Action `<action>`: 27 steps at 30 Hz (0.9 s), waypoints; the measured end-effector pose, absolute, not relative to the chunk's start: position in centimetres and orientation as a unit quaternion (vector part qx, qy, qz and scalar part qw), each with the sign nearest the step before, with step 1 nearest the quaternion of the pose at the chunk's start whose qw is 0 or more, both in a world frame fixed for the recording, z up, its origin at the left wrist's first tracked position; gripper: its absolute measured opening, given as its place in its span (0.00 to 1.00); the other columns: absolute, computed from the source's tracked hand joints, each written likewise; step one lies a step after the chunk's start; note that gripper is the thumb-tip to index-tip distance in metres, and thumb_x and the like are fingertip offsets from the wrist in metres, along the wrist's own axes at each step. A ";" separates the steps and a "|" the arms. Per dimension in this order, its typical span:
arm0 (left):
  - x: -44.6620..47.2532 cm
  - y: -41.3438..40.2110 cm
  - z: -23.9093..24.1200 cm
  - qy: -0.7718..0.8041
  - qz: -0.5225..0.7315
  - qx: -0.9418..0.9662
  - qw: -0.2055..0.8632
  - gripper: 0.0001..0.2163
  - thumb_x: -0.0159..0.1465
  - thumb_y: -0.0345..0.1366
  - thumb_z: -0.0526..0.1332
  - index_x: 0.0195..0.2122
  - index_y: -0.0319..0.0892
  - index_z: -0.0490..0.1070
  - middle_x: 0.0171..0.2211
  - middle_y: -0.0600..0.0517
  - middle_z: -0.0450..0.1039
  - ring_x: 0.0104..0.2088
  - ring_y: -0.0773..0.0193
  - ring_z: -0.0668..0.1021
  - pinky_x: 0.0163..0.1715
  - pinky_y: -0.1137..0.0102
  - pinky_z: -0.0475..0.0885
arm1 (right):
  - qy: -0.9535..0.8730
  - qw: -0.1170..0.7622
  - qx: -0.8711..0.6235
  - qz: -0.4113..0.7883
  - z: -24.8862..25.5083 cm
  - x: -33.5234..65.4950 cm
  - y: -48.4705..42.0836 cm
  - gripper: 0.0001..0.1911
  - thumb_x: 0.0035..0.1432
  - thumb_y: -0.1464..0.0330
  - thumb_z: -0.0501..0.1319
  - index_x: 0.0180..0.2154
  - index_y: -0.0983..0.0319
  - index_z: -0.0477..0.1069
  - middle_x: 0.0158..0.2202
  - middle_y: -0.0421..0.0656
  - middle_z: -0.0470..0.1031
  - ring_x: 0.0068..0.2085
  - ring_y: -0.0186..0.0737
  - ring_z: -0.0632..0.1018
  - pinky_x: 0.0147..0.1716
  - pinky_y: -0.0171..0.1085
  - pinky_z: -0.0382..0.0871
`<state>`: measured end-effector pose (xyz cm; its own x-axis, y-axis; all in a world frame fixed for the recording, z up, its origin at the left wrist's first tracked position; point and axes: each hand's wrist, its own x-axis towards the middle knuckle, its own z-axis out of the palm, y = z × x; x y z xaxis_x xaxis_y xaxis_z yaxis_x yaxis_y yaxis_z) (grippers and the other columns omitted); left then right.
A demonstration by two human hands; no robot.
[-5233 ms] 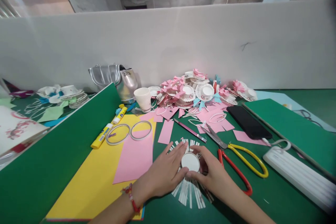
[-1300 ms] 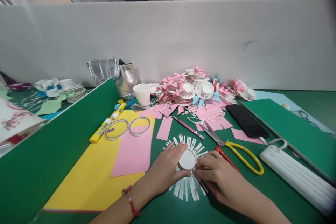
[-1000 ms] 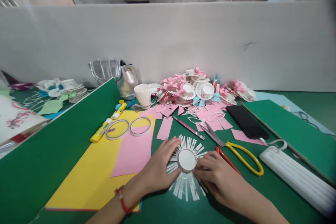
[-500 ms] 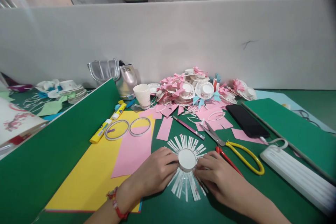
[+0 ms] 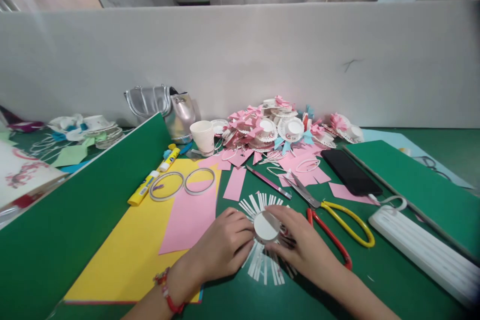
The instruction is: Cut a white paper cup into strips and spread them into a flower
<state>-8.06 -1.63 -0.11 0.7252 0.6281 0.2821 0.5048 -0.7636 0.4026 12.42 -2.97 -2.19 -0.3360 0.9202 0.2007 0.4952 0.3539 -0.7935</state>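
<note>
- Cut paper cup [image 5: 265, 226] sits upside down on the green table [image 5: 375, 280], near the front edge, its slit sides splayed out flat as white strips all round the round base.
- Change since half a second ago: right hand [image 5: 304, 246] has come up from beside the base and now lies over its right rim, fingers curled on the rim and the strips there. Left hand [image 5: 224, 242] stays at the left rim, fingers bent, pressing the strips.
- Grip: both hands half closed and in contact with the cup; neither lifts it. How firmly they pinch, I cannot tell.
- Reading: the hands look to be working round the base, flattening or creasing strips; the far strips already lie fanned.
- Containers: whole white paper cup [image 5: 203, 136] stands upright behind the yellow sheet [image 5: 123, 255]; its inside is not visible. Silver handbag [image 5: 167, 110] stands by the wall, contents hidden.
- Nearby: scissors [image 5: 332, 215] just right of the right hand; pink sheet [image 5: 191, 220] beside the left; two tape rings [image 5: 182, 183], glue stick [image 5: 144, 189], pile of finished paper flowers [image 5: 277, 127].
</note>
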 end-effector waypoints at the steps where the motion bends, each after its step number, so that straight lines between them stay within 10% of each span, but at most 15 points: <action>1: -8.1 -1.6 -0.1 0.318 0.224 0.907 0.160 0.10 0.62 0.27 0.53 0.31 0.40 0.74 0.30 0.48 0.77 0.34 0.60 0.74 0.38 0.63 0.65 | -0.747 0.340 -0.466 0.329 -2.5 12.2 -2.9 0.21 0.52 0.73 0.64 0.49 0.59 0.71 0.52 0.49 0.72 0.51 0.53 0.71 0.49 0.52 0.65; 8: -9.2 0.1 -0.7 0.520 0.506 0.550 0.413 0.07 0.57 0.34 0.60 0.24 0.39 0.72 0.25 0.51 0.73 0.30 0.63 0.75 0.32 0.69 0.69 | -0.628 0.484 -0.449 0.413 -1.7 12.8 -2.0 0.16 0.51 0.70 0.65 0.44 0.58 0.70 0.47 0.47 0.76 0.49 0.48 0.75 0.49 0.46 0.68; 13: -7.8 -0.4 0.8 0.473 0.491 0.486 0.546 0.05 0.56 0.35 0.62 0.28 0.38 0.74 0.24 0.51 0.75 0.27 0.63 0.77 0.31 0.68 0.72 | -0.516 0.567 -0.394 0.507 -0.4 12.4 -1.5 0.20 0.55 0.60 0.63 0.49 0.53 0.63 0.54 0.46 0.69 0.52 0.46 0.74 0.50 0.44 0.69; 27: -6.0 -2.9 2.0 0.443 0.543 0.707 0.098 0.06 0.59 0.27 0.58 0.32 0.44 0.73 0.33 0.50 0.72 0.36 0.61 0.74 0.38 0.65 0.69 | -0.490 0.514 -0.350 0.611 -0.6 11.8 -2.2 0.35 0.43 0.47 0.65 0.51 0.53 0.66 0.46 0.48 0.77 0.48 0.53 0.76 0.45 0.48 0.71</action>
<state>-6.02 -2.90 2.00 0.0183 0.7330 0.6800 0.5194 -0.5881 0.6200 11.76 -2.24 -0.57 -0.2268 0.9709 0.0764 -0.2845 0.0090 -0.9586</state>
